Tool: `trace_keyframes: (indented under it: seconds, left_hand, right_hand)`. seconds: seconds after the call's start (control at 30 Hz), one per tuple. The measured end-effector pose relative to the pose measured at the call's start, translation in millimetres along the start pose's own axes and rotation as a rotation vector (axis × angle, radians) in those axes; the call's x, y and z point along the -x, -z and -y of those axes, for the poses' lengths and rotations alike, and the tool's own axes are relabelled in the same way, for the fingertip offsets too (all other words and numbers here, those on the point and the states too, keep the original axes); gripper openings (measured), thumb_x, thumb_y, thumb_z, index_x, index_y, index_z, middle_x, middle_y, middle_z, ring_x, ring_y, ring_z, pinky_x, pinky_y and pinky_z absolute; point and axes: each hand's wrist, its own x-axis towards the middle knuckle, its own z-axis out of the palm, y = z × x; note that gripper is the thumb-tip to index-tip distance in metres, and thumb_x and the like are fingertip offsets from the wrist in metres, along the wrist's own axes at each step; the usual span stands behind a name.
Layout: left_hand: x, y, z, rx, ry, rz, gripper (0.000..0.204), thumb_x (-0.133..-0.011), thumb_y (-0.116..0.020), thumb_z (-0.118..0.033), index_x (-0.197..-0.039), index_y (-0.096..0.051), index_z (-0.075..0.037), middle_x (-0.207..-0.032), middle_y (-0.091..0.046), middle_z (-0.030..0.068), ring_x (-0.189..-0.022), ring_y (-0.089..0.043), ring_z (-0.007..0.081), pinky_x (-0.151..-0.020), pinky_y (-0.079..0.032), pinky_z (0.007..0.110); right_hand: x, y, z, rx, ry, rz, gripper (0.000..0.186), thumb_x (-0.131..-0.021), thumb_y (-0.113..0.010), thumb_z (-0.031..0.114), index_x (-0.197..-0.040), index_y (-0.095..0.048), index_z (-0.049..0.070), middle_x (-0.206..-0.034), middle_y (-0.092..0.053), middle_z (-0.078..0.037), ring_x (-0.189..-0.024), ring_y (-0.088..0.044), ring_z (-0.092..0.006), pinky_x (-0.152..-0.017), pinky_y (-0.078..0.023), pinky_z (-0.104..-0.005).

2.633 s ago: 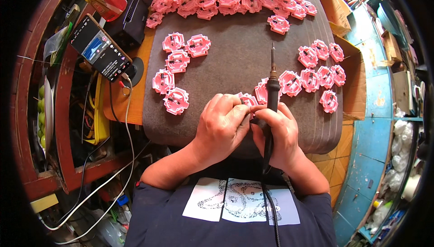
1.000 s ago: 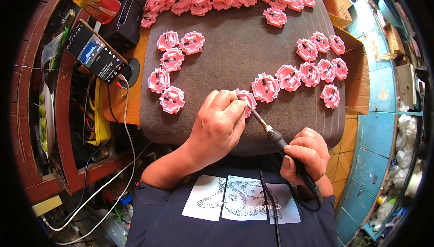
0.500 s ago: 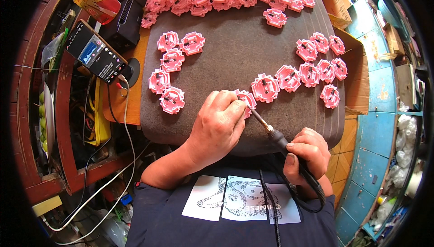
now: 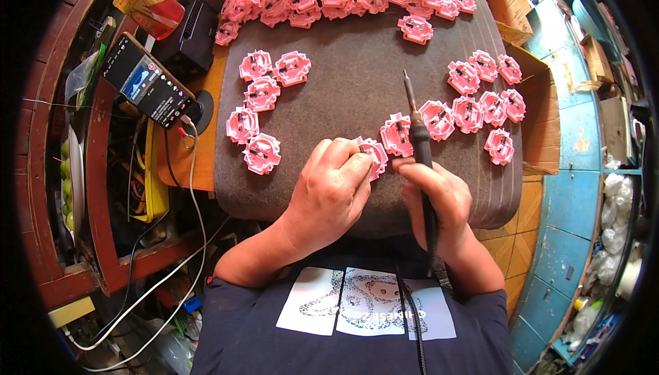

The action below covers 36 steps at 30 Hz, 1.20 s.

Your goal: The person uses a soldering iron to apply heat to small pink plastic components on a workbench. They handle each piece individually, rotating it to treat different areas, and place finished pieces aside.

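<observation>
Head view: near the dark mat's [image 4: 336, 97] front edge, the left hand [image 4: 328, 184] grasps a pink piece [image 4: 374, 158] by its side; the right hand [image 4: 446, 196] clasps a soldering iron [image 4: 421, 143], tip over the mat

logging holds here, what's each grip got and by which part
Right grip: the soldering iron, by its black handle. Left grip: at the left edge of a pink piece; any hold is hidden.

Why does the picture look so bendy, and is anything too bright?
In the head view, fisheye distortion curves the blue panels along the right side and leaves the corners black; in the head view, those panels look palest toward the top; in the head view, the soldering iron looks fairly clear.
</observation>
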Motion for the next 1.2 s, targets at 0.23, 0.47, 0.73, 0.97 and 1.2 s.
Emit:
trace_keyframes:
  seconds: [0.23,0.47,0.73,0.97,1.2]
  left_hand:
    - [-0.2,1.9,0.8,0.012,0.003,0.015,0.023,-0.082,-0.073,0.005,-0.103,-0.067,-0.001,-0.104,-0.063,0.0151,-0.095,-0.063,0.0380,-0.083,-0.052,0.046]
    - [1.2,0.1,2.2,0.001,0.008,0.017,0.024,-0.082,-0.074,0.004,-0.104,-0.067,-0.001,-0.105,-0.063,0.0147,-0.096,-0.063,0.0383,-0.084,-0.052,0.046]
    - [0.7,0.9,1.3,0.017,0.021,0.020,0.024,-0.082,-0.074,0.004,-0.104,-0.067,-0.001,-0.104,-0.064,0.0146,-0.097,-0.063,0.0386,-0.085,-0.053,0.047]
    - [1.1,0.9,2.2,0.019,0.018,0.023,0.025,-0.081,-0.074,0.004,-0.104,-0.067,-0.001,-0.103,-0.064,0.0146,-0.096,-0.063,0.0383,-0.084,-0.052,0.047]
    - [0.0,1.2,1.6,0.019,0.014,0.019,0.025,-0.081,-0.074,0.004,-0.105,-0.067,-0.001,-0.103,-0.063,0.0143,-0.095,-0.063,0.0380,-0.084,-0.052,0.047]
  right_hand:
    - [-17.4,-20.3,-3.7,0.001,-0.103,0.120,0.059,-0.084,-0.077,-0.001,-0.138,-0.052,0.002,-0.119,-0.070,-0.024,-0.096,-0.073,-0.0426,-0.075,-0.059,-0.0460]
    - [-16.8,-22.7,-5.7,0.021,-0.135,0.126,0.056,-0.087,-0.075,0.001,-0.139,-0.053,0.003,-0.110,-0.071,-0.023,-0.092,-0.074,-0.0423,-0.074,-0.059,-0.0468]
    - [-17.8,-22.8,-5.7,0.018,-0.122,0.120,0.055,-0.087,-0.075,0.000,-0.138,-0.053,0.003,-0.111,-0.072,-0.022,-0.091,-0.074,-0.0418,-0.074,-0.059,-0.0459]
    - [-18.2,-22.7,-4.8,0.019,-0.128,0.127,0.056,-0.086,-0.075,-0.001,-0.138,-0.053,0.003,-0.112,-0.072,-0.021,-0.092,-0.074,-0.0408,-0.074,-0.059,-0.0455]
    - [-17.7,-22.6,-5.8,0.030,-0.123,0.131,0.057,-0.086,-0.075,0.000,-0.138,-0.053,0.004,-0.110,-0.072,-0.021,-0.091,-0.074,-0.0408,-0.073,-0.059,-0.0457]
